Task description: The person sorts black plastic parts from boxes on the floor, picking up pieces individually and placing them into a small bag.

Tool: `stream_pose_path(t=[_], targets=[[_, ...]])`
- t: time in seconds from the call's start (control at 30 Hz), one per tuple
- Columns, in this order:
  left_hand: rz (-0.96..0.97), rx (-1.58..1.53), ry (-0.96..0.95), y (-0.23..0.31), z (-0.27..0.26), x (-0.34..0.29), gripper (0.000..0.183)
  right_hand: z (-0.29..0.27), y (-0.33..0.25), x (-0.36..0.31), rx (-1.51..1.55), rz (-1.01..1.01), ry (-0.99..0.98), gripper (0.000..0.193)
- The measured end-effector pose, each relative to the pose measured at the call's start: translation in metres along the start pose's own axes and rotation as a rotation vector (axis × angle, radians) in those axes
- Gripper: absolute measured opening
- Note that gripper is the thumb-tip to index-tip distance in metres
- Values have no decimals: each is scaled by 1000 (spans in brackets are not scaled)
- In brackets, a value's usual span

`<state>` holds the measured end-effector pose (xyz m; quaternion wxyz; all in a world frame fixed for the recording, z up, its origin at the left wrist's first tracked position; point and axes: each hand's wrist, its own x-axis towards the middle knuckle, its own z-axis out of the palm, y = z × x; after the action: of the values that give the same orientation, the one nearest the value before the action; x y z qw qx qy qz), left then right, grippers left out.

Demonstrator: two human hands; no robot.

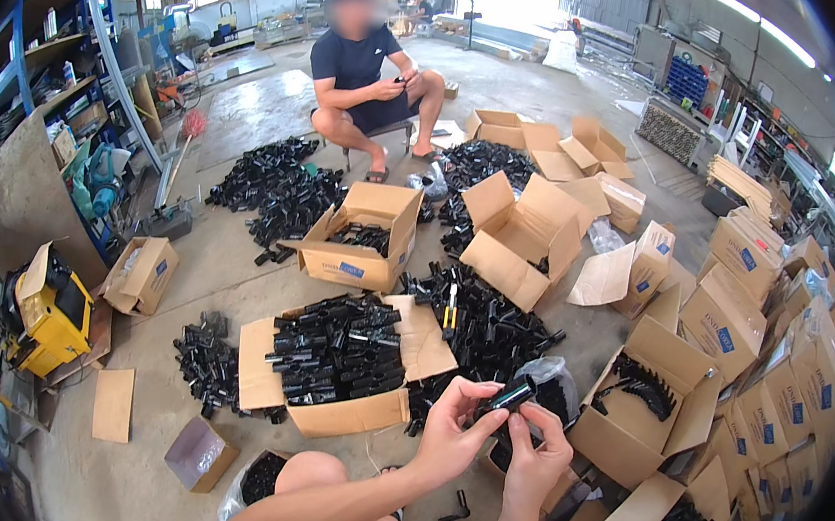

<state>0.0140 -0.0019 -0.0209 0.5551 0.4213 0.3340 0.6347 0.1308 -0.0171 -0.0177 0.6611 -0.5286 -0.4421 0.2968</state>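
A glossy black tube-shaped part (513, 392) is held up in front of me. My left hand (461, 432) grips it between thumb and fingers. The fingers of my right hand (536, 457) are bent and pinch at its lower side, where part of it is hidden. Just beyond my hands lies a heap of similar black parts (501, 329), with yellow-handled pliers (451, 312) on top. An open carton (347, 416) packed with black parts stands to the left of the heap. One loose black piece (455, 507) lies on the floor below my hands.
Another person (360, 74) sits opposite, holding a small black item. Open cartons (357, 265) and further heaps of parts (279, 187) lie between us. At right are an open carton (644, 435) with a few parts and stacked boxes (769, 415). A yellow machine (48, 320) stands left.
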Motion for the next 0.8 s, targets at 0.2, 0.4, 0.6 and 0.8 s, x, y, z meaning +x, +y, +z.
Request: stream_pose_path(t=[0.2, 0.4, 0.6, 0.8], targets=[[75, 20, -25, 1, -1, -1, 27, 4, -16, 0, -121, -110, -34, 9], [37, 35, -47, -1, 0, -1, 28, 0, -6, 2, -142, -139, -56, 9], [82, 4, -14, -4, -3, -1, 26, 2, -1, 0, 29, 12, -67, 12], [115, -23, -47, -2, 1, 0, 27, -1, -4, 3, 69, 46, -72, 10]])
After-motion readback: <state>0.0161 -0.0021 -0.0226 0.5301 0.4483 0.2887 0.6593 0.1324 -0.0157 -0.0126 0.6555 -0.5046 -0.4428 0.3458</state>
